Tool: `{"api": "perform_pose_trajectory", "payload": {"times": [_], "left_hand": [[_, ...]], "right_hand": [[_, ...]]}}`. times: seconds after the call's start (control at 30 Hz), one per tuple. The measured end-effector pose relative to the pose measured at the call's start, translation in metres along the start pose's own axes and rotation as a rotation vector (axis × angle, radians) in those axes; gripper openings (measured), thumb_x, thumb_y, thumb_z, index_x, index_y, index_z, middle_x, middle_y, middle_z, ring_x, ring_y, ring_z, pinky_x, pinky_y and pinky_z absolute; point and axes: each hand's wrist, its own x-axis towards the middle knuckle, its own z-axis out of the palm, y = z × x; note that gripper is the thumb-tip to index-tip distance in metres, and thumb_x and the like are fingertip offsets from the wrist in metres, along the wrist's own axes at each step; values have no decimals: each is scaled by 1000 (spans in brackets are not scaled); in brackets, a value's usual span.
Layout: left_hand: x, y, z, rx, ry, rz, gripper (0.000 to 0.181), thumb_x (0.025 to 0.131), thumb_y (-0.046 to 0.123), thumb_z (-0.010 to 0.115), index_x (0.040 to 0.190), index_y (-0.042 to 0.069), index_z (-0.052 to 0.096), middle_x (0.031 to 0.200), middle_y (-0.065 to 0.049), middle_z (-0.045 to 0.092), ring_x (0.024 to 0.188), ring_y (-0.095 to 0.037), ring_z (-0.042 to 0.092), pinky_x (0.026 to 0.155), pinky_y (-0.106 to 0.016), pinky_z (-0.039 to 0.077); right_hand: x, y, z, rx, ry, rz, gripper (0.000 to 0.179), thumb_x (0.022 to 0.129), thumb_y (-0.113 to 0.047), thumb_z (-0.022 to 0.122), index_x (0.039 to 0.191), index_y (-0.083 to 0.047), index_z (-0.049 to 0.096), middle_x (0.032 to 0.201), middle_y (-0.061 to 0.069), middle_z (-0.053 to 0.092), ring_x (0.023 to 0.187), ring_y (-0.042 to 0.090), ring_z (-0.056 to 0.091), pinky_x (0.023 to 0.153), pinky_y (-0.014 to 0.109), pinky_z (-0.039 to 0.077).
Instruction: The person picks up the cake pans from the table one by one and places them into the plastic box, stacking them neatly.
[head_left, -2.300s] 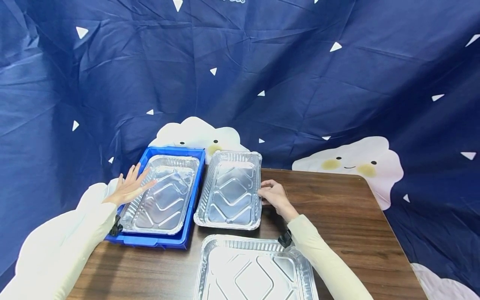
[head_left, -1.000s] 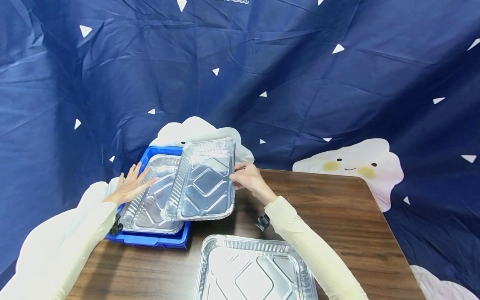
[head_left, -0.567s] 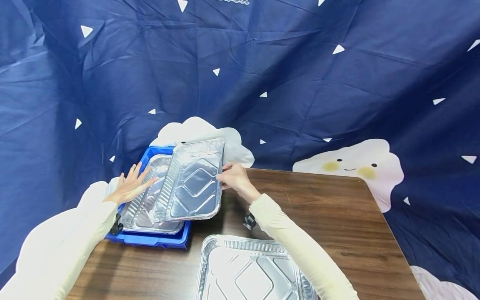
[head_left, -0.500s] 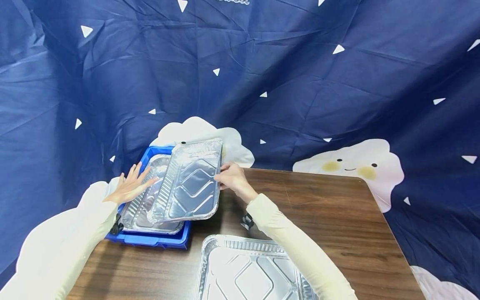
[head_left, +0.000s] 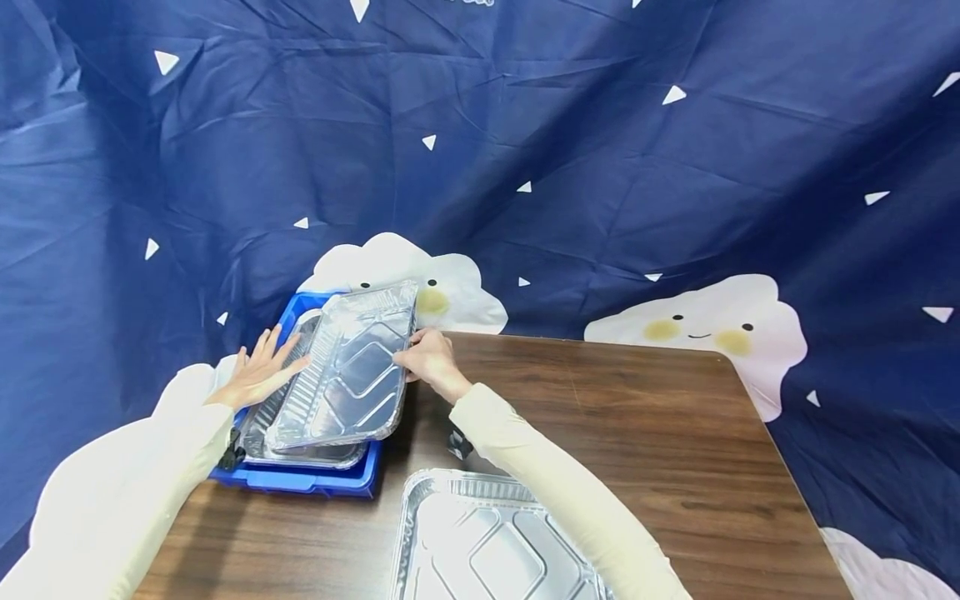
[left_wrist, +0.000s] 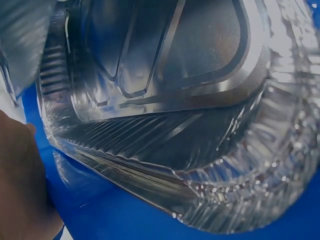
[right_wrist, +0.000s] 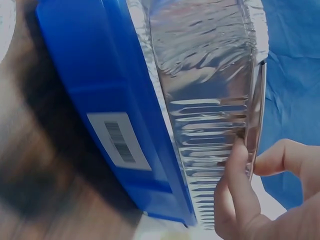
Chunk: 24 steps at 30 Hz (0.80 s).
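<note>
My right hand (head_left: 431, 360) pinches the right rim of a foil tray (head_left: 360, 367), thumb on the inside and fingers against the ribbed outer wall (right_wrist: 205, 135). The tray tilts, its right side raised, over a blue bin (head_left: 300, 481). Inside the bin lies another foil tray (left_wrist: 170, 65), largely covered by the held one in the head view. My left hand (head_left: 258, 373) has its fingers spread at the bin's left side; in the left wrist view only part of that hand (left_wrist: 22, 185) shows beside the blue wall.
A third foil tray (head_left: 502, 550) lies on the brown wooden table (head_left: 637, 433) at the front, partly hidden by my right sleeve (head_left: 555, 483). A barcode label (right_wrist: 119, 141) is stuck on the bin's side. A blue curtain with clouds (head_left: 480, 150) hangs behind the table.
My right hand has picked up the foil tray from the table beside the bin and carried it left, tilting it over the tray in the bin. The left hand has stayed in place.
</note>
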Motion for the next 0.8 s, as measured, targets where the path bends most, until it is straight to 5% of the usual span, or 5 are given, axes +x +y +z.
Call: {"api": "perform_pose_trajectory", "payload": {"times": [0.2, 0.4, 0.8], "left_hand": [[0, -2, 2, 23, -4, 16, 96, 105, 70, 40, 169, 3, 14, 174, -27, -11, 157, -52, -13, 113, -79, -15], [0, 0, 4, 35, -4, 12, 97, 105, 69, 40, 169, 2, 10, 173, -28, -11, 157, -53, -12, 113, -80, -14], [0, 2, 0, 11, 1, -4, 100, 104, 71, 41, 170, 4, 7, 174, -27, -11, 158, -51, -13, 113, -79, -14]], "right_hand": [[1, 7, 24, 16, 19, 17, 30, 81, 3, 78, 109, 6, 66, 99, 20, 69, 63, 31, 77, 53, 28, 60], [0, 10, 42, 17, 32, -7, 30, 81, 2, 80, 107, 2, 64, 87, 12, 75, 52, 22, 73, 49, 25, 58], [3, 11, 55, 78, 27, 26, 30, 82, 7, 78, 109, 6, 64, 82, 8, 74, 46, 15, 68, 47, 22, 56]]}}
